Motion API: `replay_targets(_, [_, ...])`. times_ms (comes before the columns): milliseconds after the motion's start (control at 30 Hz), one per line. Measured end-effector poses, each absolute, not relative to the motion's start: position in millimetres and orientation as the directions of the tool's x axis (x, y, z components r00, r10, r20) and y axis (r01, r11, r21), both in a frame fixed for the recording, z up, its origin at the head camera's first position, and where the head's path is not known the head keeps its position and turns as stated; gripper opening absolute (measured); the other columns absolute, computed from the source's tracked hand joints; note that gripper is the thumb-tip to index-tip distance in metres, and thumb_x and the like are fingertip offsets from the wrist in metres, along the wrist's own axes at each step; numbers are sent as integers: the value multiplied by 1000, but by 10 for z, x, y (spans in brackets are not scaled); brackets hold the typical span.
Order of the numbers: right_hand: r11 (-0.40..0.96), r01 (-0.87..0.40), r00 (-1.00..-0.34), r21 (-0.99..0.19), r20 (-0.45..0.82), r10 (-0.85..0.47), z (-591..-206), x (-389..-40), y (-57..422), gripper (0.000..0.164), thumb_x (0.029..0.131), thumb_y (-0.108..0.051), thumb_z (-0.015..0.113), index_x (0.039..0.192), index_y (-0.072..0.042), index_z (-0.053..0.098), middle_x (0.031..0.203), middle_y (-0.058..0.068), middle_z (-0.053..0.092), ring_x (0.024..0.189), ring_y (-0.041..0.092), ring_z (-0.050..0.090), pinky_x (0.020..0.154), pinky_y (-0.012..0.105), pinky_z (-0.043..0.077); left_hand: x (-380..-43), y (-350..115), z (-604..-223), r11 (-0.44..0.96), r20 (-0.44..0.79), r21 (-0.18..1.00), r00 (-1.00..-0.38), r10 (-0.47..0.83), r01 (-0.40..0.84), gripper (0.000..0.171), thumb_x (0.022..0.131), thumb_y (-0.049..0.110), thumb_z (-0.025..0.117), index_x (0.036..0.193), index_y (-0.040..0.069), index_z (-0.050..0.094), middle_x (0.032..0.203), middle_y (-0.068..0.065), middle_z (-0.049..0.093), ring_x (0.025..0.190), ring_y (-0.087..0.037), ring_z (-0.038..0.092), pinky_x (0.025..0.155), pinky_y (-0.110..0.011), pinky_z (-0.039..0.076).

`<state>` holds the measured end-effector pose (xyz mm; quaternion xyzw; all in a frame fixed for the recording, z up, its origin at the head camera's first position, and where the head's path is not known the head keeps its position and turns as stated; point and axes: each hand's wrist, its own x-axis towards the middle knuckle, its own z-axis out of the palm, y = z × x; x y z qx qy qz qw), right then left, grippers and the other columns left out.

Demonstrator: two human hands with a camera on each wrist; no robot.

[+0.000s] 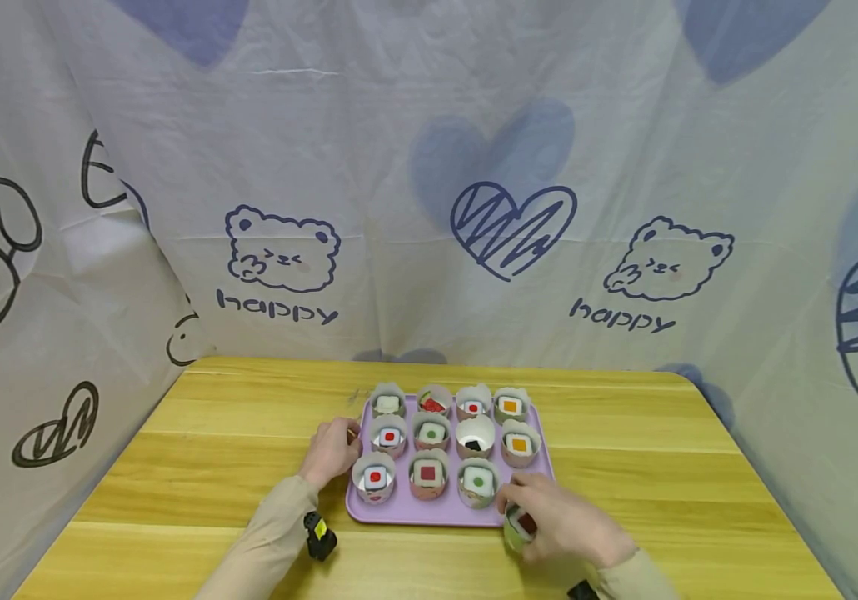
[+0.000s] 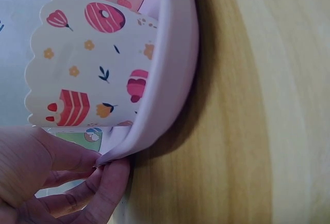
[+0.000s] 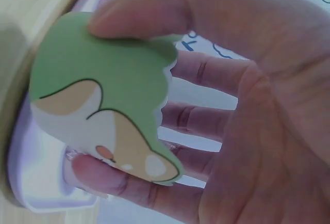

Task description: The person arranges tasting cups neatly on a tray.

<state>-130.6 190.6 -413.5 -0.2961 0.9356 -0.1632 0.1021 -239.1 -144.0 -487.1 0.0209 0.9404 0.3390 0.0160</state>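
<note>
My left hand point(image 1: 333, 450) pinches the left rim of a lilac tray point(image 1: 429, 515); in the left wrist view, thumb and fingers grip its rim point(image 2: 175, 64) beside a white paper cup point(image 2: 90, 64) printed with cakes and flowers. At the tray's front right corner, my right hand point(image 1: 560, 512) holds a green paper cup point(image 3: 124, 59) with a dog's face on it, thumb on one side and fingers on the other. Inside that cup sits a block with a dark brown square point(image 1: 525, 524). Near it on the tray stands a cup with a green-dotted white block point(image 1: 478, 482).
Rows of several paper cups fill the tray, holding blocks such as a red-dotted one point(image 1: 375, 477), an orange-squared one point(image 1: 520, 446) and a dark red-squared one point(image 1: 428, 473). A wooden table point(image 1: 661, 467) lies underneath, with a printed white curtain point(image 1: 399, 275) behind it.
</note>
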Motion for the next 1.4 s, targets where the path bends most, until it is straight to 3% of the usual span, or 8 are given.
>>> replay_targets(67, [774,-510,-813,-376,-82,-576,-4102,-1310,1919,44,64,-7,81,104,-16,64,128,12,60,111,27,60,84,39,60,-2392,-1441,-4875,770,-12,638,-999,50,31,17,92,1,60,105,-4,70,83,-11,69,66,-17,59,55,-24,47])
replay_targets(167, [779,-503,-825,-373,-59,-562,-4067,-1335,1934,43,65,-7,81,104,-16,64,137,18,57,114,33,61,87,47,60,-2393,-1440,-4879,769,-4,638,-999,52,37,17,92,1,60,104,-4,70,82,-11,69,66,-17,58,55,-24,47])
replay_targets(333, [797,-498,-839,-341,-43,-542,-4046,-1408,1948,46,65,-7,83,106,-15,64,114,1,61,101,21,60,84,42,59,-2389,-1438,-4873,772,2,634,-999,51,41,17,92,1,61,104,-4,70,83,-11,69,66,-17,58,55,-24,47])
replay_targets(433, [807,-495,-845,-321,-37,-533,-4052,-1440,1957,47,65,-8,83,108,-13,64,108,-1,59,97,17,58,83,39,58,-2387,-1437,-4871,773,-1,633,-999,50,38,17,92,1,61,105,-4,70,83,-11,69,66,-17,58,55,-24,47])
replay_targets(533, [815,-482,-855,-322,-31,-518,-4066,-1469,1961,49,65,-9,83,110,-12,64,109,0,59,97,18,58,83,40,58,-2386,-1437,-4872,772,-5,635,-999,49,35,16,92,1,61,105,-4,70,83,-11,69,66,-16,58,55,-24,47])
replay_targets(767, [840,-414,-894,-351,-19,-449,-4104,-1528,1954,56,66,-13,86,118,-9,65,119,8,64,111,30,61,97,53,55,-2386,-1439,-4877,771,-9,636,-999,48,31,17,92,1,61,105,-4,70,83,-11,69,66,-17,58,55,-24,47])
replay_targets(933, [858,-380,-917,-346,19,-399,-4142,-1563,1945,51,65,-12,86,112,-6,66,109,8,64,100,26,62,91,49,57,-2384,-1437,-4873,770,-5,637,-999,49,35,17,92,1,61,105,-4,70,83,-11,69,66,-17,58,55,-24,47])
replay_targets(1400, [896,-303,-953,-324,128,-276,-4340,-1588,1874,51,68,-17,87,111,-2,65,103,15,67,93,33,66,89,54,56,-2383,-1433,-4854,773,-18,634,-999,48,26,18,93,2,61,107,-4,70,86,-12,69,68,-18,58,57,-25,48])
